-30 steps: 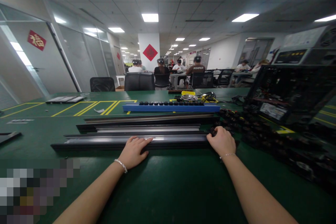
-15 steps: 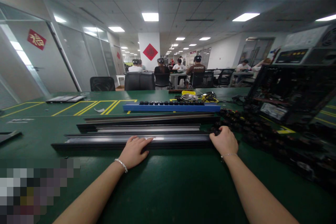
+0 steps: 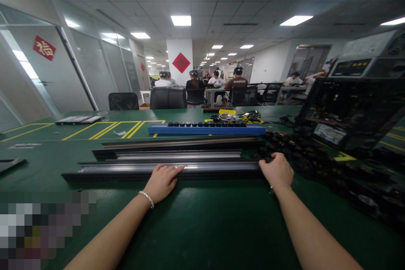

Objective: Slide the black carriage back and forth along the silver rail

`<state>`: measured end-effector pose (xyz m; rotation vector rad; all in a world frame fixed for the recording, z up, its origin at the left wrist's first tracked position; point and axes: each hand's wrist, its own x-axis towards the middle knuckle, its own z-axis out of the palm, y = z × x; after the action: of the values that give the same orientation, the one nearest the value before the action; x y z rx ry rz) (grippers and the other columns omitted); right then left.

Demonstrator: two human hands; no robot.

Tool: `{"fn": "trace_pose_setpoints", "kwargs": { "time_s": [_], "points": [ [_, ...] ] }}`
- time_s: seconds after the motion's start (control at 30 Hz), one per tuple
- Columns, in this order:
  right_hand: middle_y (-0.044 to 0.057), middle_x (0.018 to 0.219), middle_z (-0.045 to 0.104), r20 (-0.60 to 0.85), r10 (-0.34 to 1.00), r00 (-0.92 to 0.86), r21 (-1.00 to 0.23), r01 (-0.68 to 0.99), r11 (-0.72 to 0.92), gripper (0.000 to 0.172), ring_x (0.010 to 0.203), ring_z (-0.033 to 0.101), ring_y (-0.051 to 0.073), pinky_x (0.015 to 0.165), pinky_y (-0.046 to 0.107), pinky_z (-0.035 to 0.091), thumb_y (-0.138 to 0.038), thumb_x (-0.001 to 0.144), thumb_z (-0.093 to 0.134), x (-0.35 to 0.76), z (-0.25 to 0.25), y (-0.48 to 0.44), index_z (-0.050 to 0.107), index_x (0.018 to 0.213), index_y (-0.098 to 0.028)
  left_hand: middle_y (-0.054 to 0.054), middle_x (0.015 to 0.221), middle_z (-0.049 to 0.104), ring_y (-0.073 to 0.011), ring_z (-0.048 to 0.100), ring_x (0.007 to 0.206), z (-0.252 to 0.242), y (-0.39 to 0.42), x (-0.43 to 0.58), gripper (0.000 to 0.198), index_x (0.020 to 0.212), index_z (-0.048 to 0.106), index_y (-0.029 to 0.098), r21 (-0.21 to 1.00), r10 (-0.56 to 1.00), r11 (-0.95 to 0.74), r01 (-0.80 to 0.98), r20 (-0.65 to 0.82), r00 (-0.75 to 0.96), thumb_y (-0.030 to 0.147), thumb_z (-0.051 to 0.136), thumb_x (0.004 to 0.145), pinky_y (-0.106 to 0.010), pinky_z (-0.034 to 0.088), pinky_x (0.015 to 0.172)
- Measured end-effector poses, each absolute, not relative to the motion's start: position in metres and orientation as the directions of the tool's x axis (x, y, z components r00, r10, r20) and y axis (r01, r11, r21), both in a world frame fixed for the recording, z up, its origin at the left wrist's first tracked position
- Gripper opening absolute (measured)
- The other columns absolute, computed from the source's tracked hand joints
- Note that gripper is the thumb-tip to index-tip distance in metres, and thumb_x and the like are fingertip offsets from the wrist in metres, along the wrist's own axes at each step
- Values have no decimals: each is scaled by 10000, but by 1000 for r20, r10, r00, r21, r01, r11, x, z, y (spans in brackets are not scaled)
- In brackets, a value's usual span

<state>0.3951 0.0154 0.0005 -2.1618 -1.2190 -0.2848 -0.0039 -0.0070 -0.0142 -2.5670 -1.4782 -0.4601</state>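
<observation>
A long dark rail with a shiny grey channel (image 3: 218, 168) lies crosswise on the green table in front of me. My left hand (image 3: 162, 182) rests on the middle of it, fingers stretched and thumb apart. At the rail's right end is my right hand (image 3: 278, 172), its fingers curled inward beside a heap of small black parts (image 3: 294, 152). Whatever the right fingertips pinch is hidden. Behind this rail lie another dark rail with a silvery strip (image 3: 179, 155) and a thinner dark rail (image 3: 180, 142), roughly parallel to it.
A blue rail (image 3: 205, 130) carrying a row of small black parts lies farther back. At right stands an open computer case (image 3: 329, 109). A metal dish (image 3: 228, 117) and cables (image 3: 252, 115) sit behind. A flat panel (image 3: 79, 120) lies at far left; several people sit beyond.
My right hand has shifted slightly to the right, off the rail's end toward the black parts. My left hand stays in place on the rail.
</observation>
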Motion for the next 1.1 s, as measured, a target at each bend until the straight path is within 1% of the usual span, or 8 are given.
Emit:
{"fn": "trace_pose_setpoints", "kwargs": {
  "time_s": [0.13, 0.3, 0.43, 0.63, 0.8, 0.9, 0.97, 1.1],
  "points": [
    [134, 966, 612, 474, 684, 555, -421, 825, -378, 411, 930, 566, 284, 797, 381, 413, -365, 679, 501, 396, 1, 15, 502, 1021, -139, 15, 997, 634, -157, 542, 933, -14, -7, -4, 491, 1297, 380, 342, 21, 820, -500, 866, 334, 465, 214, 426, 826, -392, 258, 972],
    [144, 970, 619, 482, 662, 573, -431, 814, -390, 444, 931, 574, 279, 833, 388, 403, -358, 675, 512, 396, 1, 15, 493, 1050, -120, 13, 1002, 631, -165, 540, 940, -14, -8, -3, 498, 1299, 376, 343, 23, 825, -493, 870, 328, 459, 240, 448, 818, -404, 255, 978],
    [147, 980, 614, 484, 651, 584, -445, 805, -392, 443, 940, 568, 282, 826, 392, 408, -350, 673, 516, 396, 1, 14, 492, 1053, -123, 11, 1007, 631, -167, 542, 946, -15, -8, -3, 502, 1302, 374, 346, 23, 824, -495, 869, 330, 460, 248, 453, 815, -408, 255, 982],
    [149, 1013, 594, 462, 630, 624, -502, 770, -394, 443, 945, 552, 292, 780, 389, 429, -350, 669, 525, 401, 0, 14, 484, 1055, -137, 11, 1016, 631, -170, 543, 957, -15, -7, -3, 509, 1300, 378, 349, 17, 827, -487, 873, 330, 455, 245, 460, 808, -412, 259, 983],
    [143, 1019, 573, 458, 580, 674, -567, 724, -393, 438, 937, 540, 286, 751, 373, 436, -358, 661, 533, 408, -4, 15, 484, 1042, -148, 3, 1039, 628, -170, 542, 962, -16, -7, -3, 507, 1301, 378, 345, 17, 825, -489, 872, 333, 456, 249, 457, 809, -412, 260, 984],
    [141, 1005, 566, 469, 560, 683, -586, 715, -382, 435, 920, 536, 281, 744, 371, 435, -361, 657, 537, 412, -6, 15, 487, 1033, -148, 2, 1024, 629, -169, 542, 958, -15, -8, -3, 504, 1299, 381, 344, 22, 826, -489, 872, 332, 455, 247, 451, 810, -417, 257, 988],
    [142, 994, 564, 476, 554, 683, -589, 715, -376, 430, 911, 535, 280, 742, 370, 432, -369, 660, 534, 413, -7, 15, 489, 1024, -145, 3, 1015, 630, -172, 544, 945, -14, -9, -2, 500, 1293, 388, 344, 19, 826, -488, 873, 334, 454, 244, 452, 807, -438, 238, 1003],
    [139, 983, 559, 487, 535, 691, -601, 709, -368, 419, 907, 528, 281, 732, 367, 426, -378, 662, 528, 417, -8, 15, 495, 1009, -146, 4, 996, 636, -177, 554, 915, -13, -10, -1, 492, 1282, 400, 341, 9, 822, -483, 875, 349, 450, 240, 456, 804, -505, 148, 1044]
  ]
}}
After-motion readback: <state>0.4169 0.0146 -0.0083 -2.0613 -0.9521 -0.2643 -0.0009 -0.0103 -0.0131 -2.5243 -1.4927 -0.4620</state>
